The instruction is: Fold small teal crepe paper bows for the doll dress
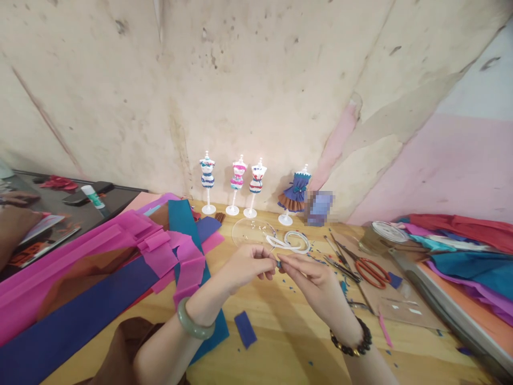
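Observation:
Over the middle of the wooden table, my left hand (pixel 256 263) and my right hand (pixel 308 275) meet fingertip to fingertip. Pinched between them is a tiny dark blue piece (pixel 279 264), mostly hidden by the fingers; its kind is too small to make out. Just beyond the hands lie a loop of white cord (pixel 298 243) and a clear round dish (pixel 240 230) with small pale bits in it. A small mannequin in a blue and brown paper dress (pixel 294 192) stands behind them. Nearer me rests a dark blue paper rectangle (pixel 245 329).
Small mannequins (pixel 207 182) with coloured bands stand along the wall. Pink, blue and teal crepe paper (pixel 80 289) covers the left side. Orange-handled scissors (pixel 372 271) and tweezers (pixel 342 269) lie right, near a clear jar (pixel 385 235) and stacked coloured sheets (pixel 473 267). A glue stick (pixel 93 197) is far left.

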A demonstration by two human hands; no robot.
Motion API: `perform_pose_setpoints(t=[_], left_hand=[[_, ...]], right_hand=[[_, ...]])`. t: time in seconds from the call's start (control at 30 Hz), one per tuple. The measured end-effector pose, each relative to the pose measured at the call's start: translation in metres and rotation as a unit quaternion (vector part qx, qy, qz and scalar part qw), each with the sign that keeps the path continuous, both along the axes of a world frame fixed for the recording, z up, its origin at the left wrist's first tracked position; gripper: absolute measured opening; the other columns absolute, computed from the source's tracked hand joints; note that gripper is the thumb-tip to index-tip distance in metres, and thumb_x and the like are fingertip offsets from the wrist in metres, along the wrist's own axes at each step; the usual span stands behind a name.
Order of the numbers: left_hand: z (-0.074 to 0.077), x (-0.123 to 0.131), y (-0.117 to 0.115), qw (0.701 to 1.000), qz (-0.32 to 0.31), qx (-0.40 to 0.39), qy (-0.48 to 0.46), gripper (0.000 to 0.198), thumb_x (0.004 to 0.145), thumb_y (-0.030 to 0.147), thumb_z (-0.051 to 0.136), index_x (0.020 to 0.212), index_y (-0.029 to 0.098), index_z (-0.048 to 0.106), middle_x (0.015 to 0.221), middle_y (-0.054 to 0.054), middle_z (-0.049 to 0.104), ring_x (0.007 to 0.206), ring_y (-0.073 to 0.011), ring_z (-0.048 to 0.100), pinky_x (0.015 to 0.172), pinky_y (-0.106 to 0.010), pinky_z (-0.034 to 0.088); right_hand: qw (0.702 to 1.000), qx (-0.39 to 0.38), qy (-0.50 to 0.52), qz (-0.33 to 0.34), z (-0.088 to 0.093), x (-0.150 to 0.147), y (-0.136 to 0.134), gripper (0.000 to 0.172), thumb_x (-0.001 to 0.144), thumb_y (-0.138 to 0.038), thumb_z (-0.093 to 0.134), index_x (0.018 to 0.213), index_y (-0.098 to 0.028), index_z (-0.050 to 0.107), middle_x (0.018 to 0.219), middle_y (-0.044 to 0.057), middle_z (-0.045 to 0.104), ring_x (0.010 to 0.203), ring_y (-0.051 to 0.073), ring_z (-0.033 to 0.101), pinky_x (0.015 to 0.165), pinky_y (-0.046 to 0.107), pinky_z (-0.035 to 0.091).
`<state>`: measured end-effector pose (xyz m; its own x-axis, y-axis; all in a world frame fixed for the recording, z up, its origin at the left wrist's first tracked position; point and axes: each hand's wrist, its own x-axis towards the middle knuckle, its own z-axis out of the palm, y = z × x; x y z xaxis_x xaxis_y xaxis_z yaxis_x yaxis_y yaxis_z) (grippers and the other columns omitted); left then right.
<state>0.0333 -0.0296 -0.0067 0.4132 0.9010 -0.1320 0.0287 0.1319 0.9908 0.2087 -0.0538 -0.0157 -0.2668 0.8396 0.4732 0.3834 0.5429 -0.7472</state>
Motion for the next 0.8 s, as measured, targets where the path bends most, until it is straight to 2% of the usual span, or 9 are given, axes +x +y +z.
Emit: perform_pose_setpoints(t=[0.1,0.17,0.3,0.4,0.5,0.6,0.7,0.8], left_hand=[[0.001,-0.001,-0.001,0.997,0.005,0.064,0.032,0.006,0.068,0.020,0.057,0.067,0.015,0.060,0.058,0.002,0.059,0.057,-0.0107,0.055,0.056,-0.023,0.040],[0.005,-0.002,-0.005,0.982,0.020,0.168,0.086,0.006,0.071,0.019,0.056,0.070,0.016,0.062,0.061,0.001,0.059,0.059,-0.0111,0.054,0.056,-0.023,0.040],[0.015,-0.005,-0.015,0.895,0.057,0.411,0.164,0.009,0.077,0.013,0.055,0.077,0.017,0.063,0.074,0.000,0.066,0.070,-0.0125,0.058,0.066,-0.025,0.044],[0.017,-0.005,-0.018,0.843,0.057,0.503,0.183,0.010,0.078,0.010,0.056,0.081,0.017,0.062,0.079,-0.002,0.068,0.077,-0.0143,0.061,0.072,-0.026,0.045],[0.017,-0.004,-0.018,0.819,0.044,0.537,0.195,0.009,0.078,0.010,0.057,0.082,0.017,0.062,0.081,-0.003,0.069,0.079,-0.0158,0.062,0.073,-0.027,0.046],[0.016,-0.003,-0.018,0.815,0.043,0.545,0.194,0.009,0.079,0.010,0.056,0.083,0.017,0.061,0.081,-0.003,0.069,0.079,-0.0158,0.063,0.073,-0.028,0.047],[0.018,-0.003,-0.019,0.821,0.036,0.534,0.198,0.010,0.080,0.012,0.055,0.083,0.018,0.061,0.081,-0.002,0.069,0.079,-0.0160,0.063,0.074,-0.028,0.047],[0.020,-0.004,-0.020,0.847,0.018,0.489,0.208,0.011,0.081,0.014,0.054,0.084,0.020,0.062,0.084,-0.002,0.070,0.082,-0.0163,0.063,0.076,-0.028,0.046]], right_hand=[[1.000,-0.015,0.002,-0.021,0.000,0.002,-0.001,0.026,0.088,-0.027,0.055,0.108,-0.023,0.072,0.088,0.004,0.075,0.082,0.019,0.070,0.075,0.030,0.057],[0.999,-0.016,0.005,-0.033,0.001,0.004,-0.002,0.030,0.089,-0.027,0.053,0.115,-0.022,0.068,0.095,0.005,0.075,0.088,0.019,0.070,0.082,0.034,0.056],[0.999,0.021,0.002,-0.034,0.006,0.009,-0.008,0.038,0.088,-0.025,0.057,0.126,-0.026,0.059,0.109,0.006,0.071,0.100,0.020,0.066,0.092,0.038,0.052],[0.996,0.076,-0.017,-0.035,0.011,0.009,-0.012,0.045,0.085,-0.019,0.060,0.129,-0.030,0.055,0.106,0.003,0.070,0.097,0.017,0.065,0.092,0.035,0.052],[0.989,0.135,-0.034,-0.041,0.014,0.006,-0.014,0.048,0.084,-0.013,0.059,0.129,-0.029,0.054,0.096,0.001,0.069,0.090,0.015,0.065,0.092,0.033,0.052],[0.984,0.169,-0.040,-0.042,0.016,0.003,-0.015,0.047,0.085,-0.010,0.056,0.129,-0.027,0.053,0.088,0.001,0.067,0.084,0.014,0.065,0.091,0.033,0.052],[0.983,0.171,-0.046,-0.037,0.018,0.001,-0.015,0.045,0.086,-0.011,0.054,0.128,-0.026,0.054,0.086,0.001,0.066,0.083,0.015,0.065,0.089,0.034,0.052],[0.989,0.139,-0.036,-0.028,0.017,0.002,-0.015,0.042,0.086,-0.013,0.053,0.126,-0.026,0.055,0.085,0.001,0.066,0.083,0.015,0.064,0.090,0.037,0.052]])
